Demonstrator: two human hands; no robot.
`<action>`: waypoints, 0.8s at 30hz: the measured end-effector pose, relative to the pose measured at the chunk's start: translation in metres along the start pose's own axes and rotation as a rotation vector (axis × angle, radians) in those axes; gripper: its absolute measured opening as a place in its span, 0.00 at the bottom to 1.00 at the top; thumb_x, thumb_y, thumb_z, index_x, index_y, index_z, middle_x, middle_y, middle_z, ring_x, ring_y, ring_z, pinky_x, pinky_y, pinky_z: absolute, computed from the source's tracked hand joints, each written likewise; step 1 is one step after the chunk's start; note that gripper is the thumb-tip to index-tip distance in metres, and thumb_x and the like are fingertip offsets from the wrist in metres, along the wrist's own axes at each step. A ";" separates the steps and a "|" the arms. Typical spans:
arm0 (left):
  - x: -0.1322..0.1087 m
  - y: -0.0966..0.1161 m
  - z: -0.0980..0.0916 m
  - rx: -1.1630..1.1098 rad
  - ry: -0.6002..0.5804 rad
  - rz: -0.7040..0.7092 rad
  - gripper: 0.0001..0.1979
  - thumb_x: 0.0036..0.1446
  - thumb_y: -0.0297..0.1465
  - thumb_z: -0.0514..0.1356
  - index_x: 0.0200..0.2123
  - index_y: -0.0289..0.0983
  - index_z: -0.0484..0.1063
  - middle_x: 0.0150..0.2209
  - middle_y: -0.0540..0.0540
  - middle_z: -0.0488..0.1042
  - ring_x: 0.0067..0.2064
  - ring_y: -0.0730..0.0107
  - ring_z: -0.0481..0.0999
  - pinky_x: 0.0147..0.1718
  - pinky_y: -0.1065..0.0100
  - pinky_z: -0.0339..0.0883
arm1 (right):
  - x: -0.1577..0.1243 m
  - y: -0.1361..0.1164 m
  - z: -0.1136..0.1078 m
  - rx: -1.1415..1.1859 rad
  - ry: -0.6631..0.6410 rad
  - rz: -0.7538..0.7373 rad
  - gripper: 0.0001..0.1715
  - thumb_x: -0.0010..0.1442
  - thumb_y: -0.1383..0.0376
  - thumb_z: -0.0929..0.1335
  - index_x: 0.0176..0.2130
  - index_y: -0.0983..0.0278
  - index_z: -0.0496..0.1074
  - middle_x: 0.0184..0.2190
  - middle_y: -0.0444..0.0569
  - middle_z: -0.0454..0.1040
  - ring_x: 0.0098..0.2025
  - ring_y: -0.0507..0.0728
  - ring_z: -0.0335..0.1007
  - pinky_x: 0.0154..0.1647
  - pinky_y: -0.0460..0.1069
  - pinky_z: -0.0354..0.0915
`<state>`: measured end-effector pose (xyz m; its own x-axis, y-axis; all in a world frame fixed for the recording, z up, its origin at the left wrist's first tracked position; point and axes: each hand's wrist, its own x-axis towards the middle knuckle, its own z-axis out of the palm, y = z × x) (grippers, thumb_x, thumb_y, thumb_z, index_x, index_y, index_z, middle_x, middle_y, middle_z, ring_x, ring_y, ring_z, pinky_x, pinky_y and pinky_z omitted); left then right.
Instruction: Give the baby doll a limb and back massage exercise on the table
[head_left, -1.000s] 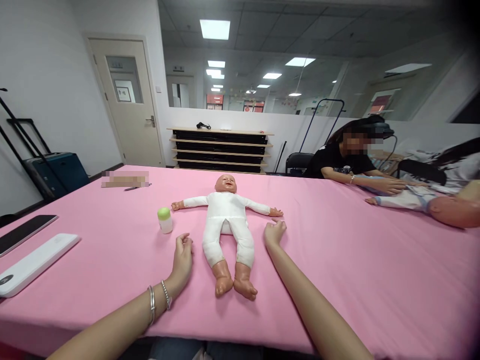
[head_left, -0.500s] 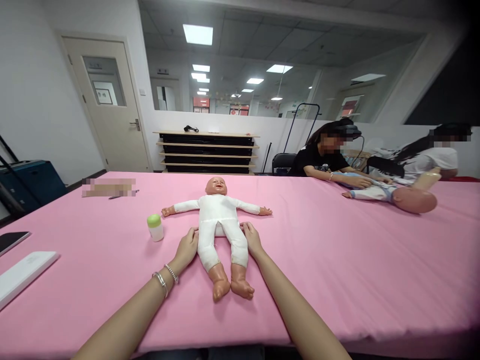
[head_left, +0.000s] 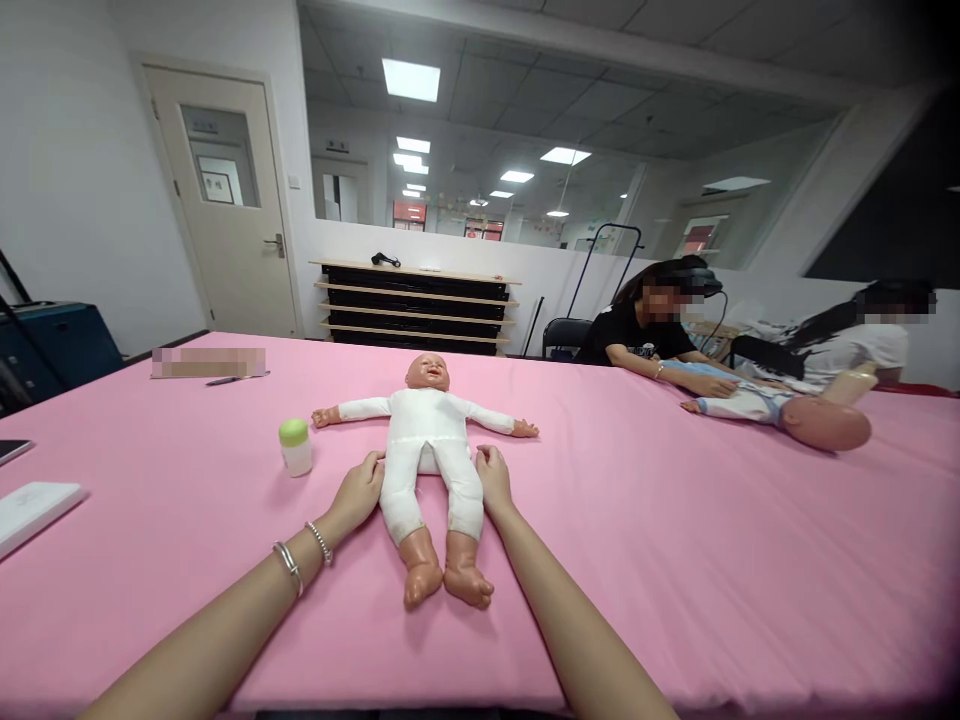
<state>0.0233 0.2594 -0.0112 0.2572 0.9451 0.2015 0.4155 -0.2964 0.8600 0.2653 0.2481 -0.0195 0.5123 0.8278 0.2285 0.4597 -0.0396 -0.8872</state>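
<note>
A baby doll [head_left: 427,440] in a white suit lies on its back on the pink table cover [head_left: 675,560], arms spread and bare feet towards me. My left hand [head_left: 358,490], with bracelets at the wrist, has its fingers curled against the doll's hip on the left side. My right hand [head_left: 491,475] is curled against the opposite hip. Both hands press in at the top of the doll's thighs. A small white bottle with a green cap [head_left: 295,447] stands upright to the left of the doll, apart from my left hand.
A white flat device [head_left: 34,500] and a dark phone [head_left: 11,450] lie at the left edge. A pen [head_left: 229,379] lies farther back. At the right, two seated people [head_left: 645,335] handle another doll [head_left: 795,415]. A low shelf [head_left: 416,305] and a door [head_left: 225,210] stand behind.
My hands moved from the table inward onto the doll's hips, one on each side. The camera shifted slightly; the doll and bottle stay where they were.
</note>
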 end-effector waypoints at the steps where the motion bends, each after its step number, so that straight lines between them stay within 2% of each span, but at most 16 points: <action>1: 0.000 -0.001 0.000 0.010 -0.003 0.007 0.18 0.59 0.37 0.43 0.46 0.37 0.65 0.46 0.43 0.72 0.48 0.60 0.71 0.48 0.59 0.61 | -0.001 0.001 0.000 -0.007 0.002 -0.012 0.12 0.56 0.65 0.58 0.36 0.68 0.66 0.39 0.52 0.68 0.44 0.55 0.63 0.44 0.47 0.59; 6: 0.000 -0.004 0.000 0.019 -0.005 0.035 0.20 0.59 0.39 0.44 0.46 0.37 0.66 0.46 0.42 0.72 0.48 0.59 0.70 0.49 0.59 0.60 | -0.002 0.003 0.001 0.046 0.022 -0.062 0.09 0.54 0.64 0.60 0.31 0.65 0.66 0.34 0.49 0.68 0.39 0.54 0.64 0.39 0.46 0.60; 12: -0.001 -0.003 -0.001 -0.010 0.030 0.047 0.19 0.57 0.39 0.47 0.46 0.37 0.68 0.44 0.42 0.73 0.47 0.58 0.71 0.49 0.58 0.60 | 0.001 0.006 0.004 0.115 0.014 0.037 0.09 0.51 0.66 0.61 0.34 0.66 0.67 0.39 0.51 0.68 0.42 0.56 0.63 0.45 0.48 0.61; 15: -0.003 -0.003 -0.001 -0.005 0.031 0.046 0.19 0.57 0.38 0.48 0.46 0.37 0.68 0.45 0.43 0.73 0.47 0.57 0.71 0.49 0.58 0.61 | 0.008 0.009 0.004 0.380 0.003 0.182 0.10 0.50 0.67 0.63 0.36 0.65 0.66 0.39 0.50 0.68 0.44 0.56 0.63 0.48 0.48 0.62; 19: -0.002 -0.002 0.000 0.006 0.030 0.014 0.19 0.57 0.38 0.47 0.46 0.37 0.68 0.46 0.43 0.73 0.48 0.57 0.70 0.49 0.58 0.61 | 0.037 0.011 -0.003 0.703 -0.060 0.422 0.08 0.58 0.66 0.58 0.35 0.67 0.62 0.37 0.53 0.68 0.42 0.53 0.67 0.46 0.47 0.66; 24: 0.005 -0.004 0.002 -0.035 0.014 -0.033 0.16 0.55 0.37 0.47 0.42 0.38 0.69 0.44 0.45 0.73 0.47 0.59 0.71 0.47 0.60 0.62 | 0.085 0.011 -0.013 0.895 -0.127 0.542 0.23 0.65 0.56 0.50 0.36 0.69 0.62 0.34 0.58 0.68 0.41 0.55 0.68 0.45 0.52 0.68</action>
<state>0.0248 0.2647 -0.0142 0.2318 0.9562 0.1788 0.3924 -0.2601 0.8822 0.3230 0.3108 -0.0046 0.3852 0.8778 -0.2849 -0.5378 -0.0373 -0.8422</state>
